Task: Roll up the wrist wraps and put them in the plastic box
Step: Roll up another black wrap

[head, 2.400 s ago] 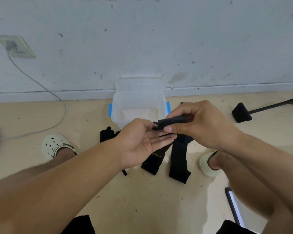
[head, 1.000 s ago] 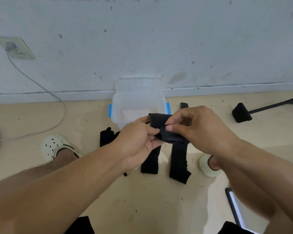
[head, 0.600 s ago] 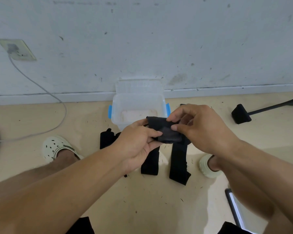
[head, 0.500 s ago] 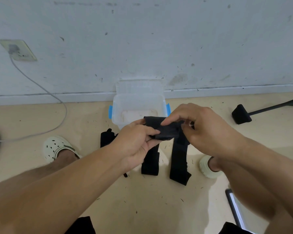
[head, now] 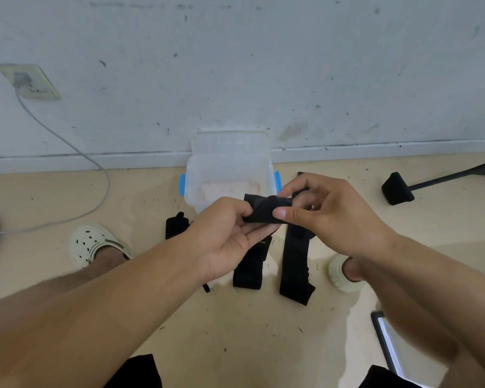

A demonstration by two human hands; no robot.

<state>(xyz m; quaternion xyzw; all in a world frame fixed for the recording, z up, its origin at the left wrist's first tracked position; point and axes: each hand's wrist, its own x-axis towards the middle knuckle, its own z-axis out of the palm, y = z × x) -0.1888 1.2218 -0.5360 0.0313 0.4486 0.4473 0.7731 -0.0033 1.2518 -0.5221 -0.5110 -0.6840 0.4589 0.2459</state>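
A black wrist wrap (head: pixel 266 208), partly rolled, is held in the air between both hands in front of the plastic box (head: pixel 230 169). My left hand (head: pixel 224 233) grips its left end with curled fingers. My right hand (head: pixel 331 211) pinches the right end between thumb and forefinger. The wrap's free tail (head: pixel 251 264) hangs down to the floor. A second black wrap (head: pixel 294 264) lies flat on the floor below my right hand. Part of a third black wrap (head: pixel 175 224) shows behind my left wrist. The clear box with blue clips stands open against the wall.
A grey cable (head: pixel 76 152) runs from a wall socket (head: pixel 30 82) across the floor at the left. A black stand foot (head: pixel 396 189) lies at the right. My feet in pale clogs (head: pixel 91 243) flank the wraps. A framed panel (head: pixel 387 343) lies at the lower right.
The wrap went from a flat strip held between my hands to a thicker roll. Its hanging tail has shortened and the hands have turned it over slightly.
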